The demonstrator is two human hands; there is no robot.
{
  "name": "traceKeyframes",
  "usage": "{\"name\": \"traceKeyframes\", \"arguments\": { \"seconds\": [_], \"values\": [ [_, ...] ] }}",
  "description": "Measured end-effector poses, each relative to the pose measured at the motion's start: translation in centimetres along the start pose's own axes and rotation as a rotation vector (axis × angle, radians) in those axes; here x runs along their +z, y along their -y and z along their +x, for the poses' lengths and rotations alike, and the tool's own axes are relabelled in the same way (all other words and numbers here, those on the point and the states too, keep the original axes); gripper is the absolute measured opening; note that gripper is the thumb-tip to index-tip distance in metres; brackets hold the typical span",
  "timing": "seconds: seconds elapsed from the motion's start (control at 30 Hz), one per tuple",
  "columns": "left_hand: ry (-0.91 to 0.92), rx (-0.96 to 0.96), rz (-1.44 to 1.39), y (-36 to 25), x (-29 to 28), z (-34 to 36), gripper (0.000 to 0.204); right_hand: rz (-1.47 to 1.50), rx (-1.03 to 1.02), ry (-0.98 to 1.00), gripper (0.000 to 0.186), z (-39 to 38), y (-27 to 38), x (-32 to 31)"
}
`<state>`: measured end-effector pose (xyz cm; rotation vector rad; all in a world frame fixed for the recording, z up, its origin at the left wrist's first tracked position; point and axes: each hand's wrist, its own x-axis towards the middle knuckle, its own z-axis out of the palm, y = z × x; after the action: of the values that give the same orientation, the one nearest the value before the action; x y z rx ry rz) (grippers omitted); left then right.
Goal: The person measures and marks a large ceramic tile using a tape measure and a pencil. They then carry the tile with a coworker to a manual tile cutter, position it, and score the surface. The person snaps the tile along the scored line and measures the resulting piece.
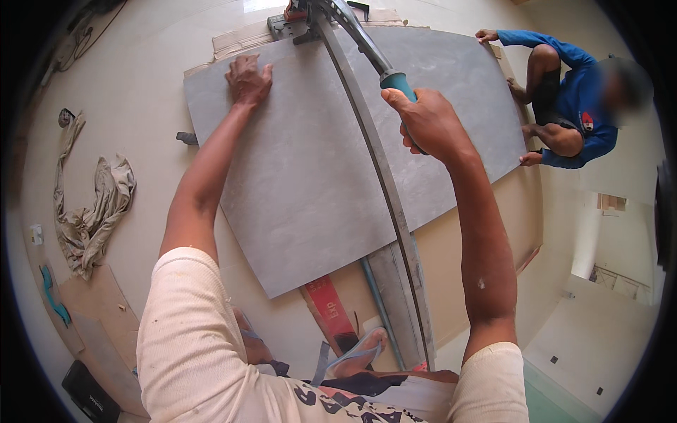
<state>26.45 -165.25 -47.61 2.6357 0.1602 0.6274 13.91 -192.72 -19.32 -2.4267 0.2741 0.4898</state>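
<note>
Beige cloth (84,233) crumpled on a pale floor (155,127)
Toward the lower left lie a curved teal object (58,309), flat brown sheets (106,314) and a black case (89,392); dark cables (83,34) trail at the upper left.

Bare grey slab (310,169) between left forearm and metal rail (370,151), wide lane there, flat. Rail crosses the slab lengthwise and blocks sideways passage low down. Lever (363,42) angles over the slab right of the rail, right hand (431,125) wrapped on its end; height under it can't be judged. Left hand (249,81) takes up the far-left corner. Right part of slab open up to the edge, where co-worker's hands (530,159) sit. Near side tight: sandaled foot (361,352) close beside the rail. Left floor passable between slab and crumpled cloth (106,204).
</note>
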Motion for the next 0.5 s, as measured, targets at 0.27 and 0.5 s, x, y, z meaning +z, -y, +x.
{"name": "traceKeyframes", "arguments": {
  "seconds": [0.27, 0.5],
  "values": [
    [0.11, -0.435, 0.235, 5.4, -10.1, -8.9, 0.082, -0.031, 0.007, -0.011, 0.048, -0.5, 0.0, 0.0],
    [0.064, -0.557, -0.039, 8.7, -9.4, -11.6, 0.076, -0.033, -0.001, 0.029, 0.047, 0.2, 0.3, -0.6]
  ]
}}
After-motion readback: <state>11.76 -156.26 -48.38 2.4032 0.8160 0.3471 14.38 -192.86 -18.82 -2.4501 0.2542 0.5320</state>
